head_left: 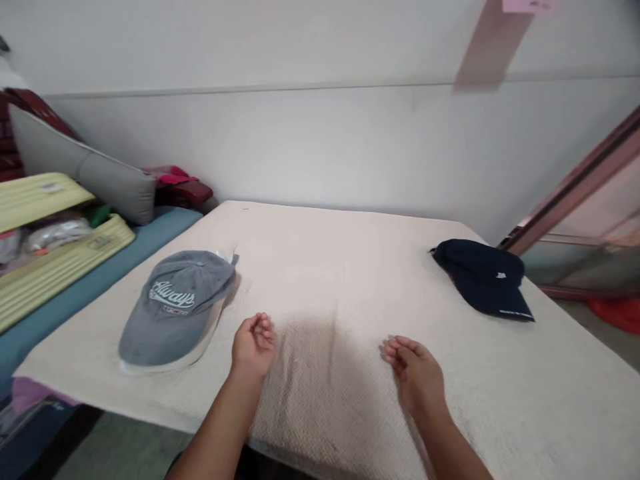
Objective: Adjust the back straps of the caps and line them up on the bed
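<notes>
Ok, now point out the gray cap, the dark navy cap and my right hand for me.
Gray cap [173,303]: head view, front of the crown.
Dark navy cap [475,267]: head view, crown.
Right hand [421,379]: head view, back of the hand.

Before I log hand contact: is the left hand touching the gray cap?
No, the left hand is apart from the gray cap, with bare cloth showing between them.

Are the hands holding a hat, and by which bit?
Nothing is held. The bare left hand is nearest the gray cloth cap, the bare right hand nearest the dark navy cap; neither touches one.
</notes>
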A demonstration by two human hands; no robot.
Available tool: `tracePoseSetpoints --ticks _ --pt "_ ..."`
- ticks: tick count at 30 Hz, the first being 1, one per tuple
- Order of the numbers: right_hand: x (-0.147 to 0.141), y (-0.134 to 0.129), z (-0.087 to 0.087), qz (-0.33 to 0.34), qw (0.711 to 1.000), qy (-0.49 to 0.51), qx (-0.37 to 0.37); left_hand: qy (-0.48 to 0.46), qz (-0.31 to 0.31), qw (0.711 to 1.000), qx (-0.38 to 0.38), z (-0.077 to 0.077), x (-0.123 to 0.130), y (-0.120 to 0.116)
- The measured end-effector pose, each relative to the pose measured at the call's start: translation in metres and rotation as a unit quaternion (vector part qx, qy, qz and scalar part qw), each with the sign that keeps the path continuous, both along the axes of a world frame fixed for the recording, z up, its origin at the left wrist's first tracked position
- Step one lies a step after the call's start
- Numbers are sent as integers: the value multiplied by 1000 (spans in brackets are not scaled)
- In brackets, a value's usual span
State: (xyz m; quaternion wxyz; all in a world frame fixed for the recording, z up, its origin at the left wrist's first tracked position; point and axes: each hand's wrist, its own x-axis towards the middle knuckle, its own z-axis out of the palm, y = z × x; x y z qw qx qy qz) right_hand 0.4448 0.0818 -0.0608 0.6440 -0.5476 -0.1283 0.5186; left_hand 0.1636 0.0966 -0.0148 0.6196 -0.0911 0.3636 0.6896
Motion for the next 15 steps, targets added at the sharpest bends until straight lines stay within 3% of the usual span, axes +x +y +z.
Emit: tracePoseSetpoints --ticks 7,12,15 --pt "-80 3 5 144 989 16 0 63 115 991 -24 -10 -55 -15" --pt "-99 2 9 185 982 8 -25 127 170 977 -11 -7 -76 -44" --pt "-98 0 11 203 979 13 -28 263 207 942 -2 -7 -99 -64"
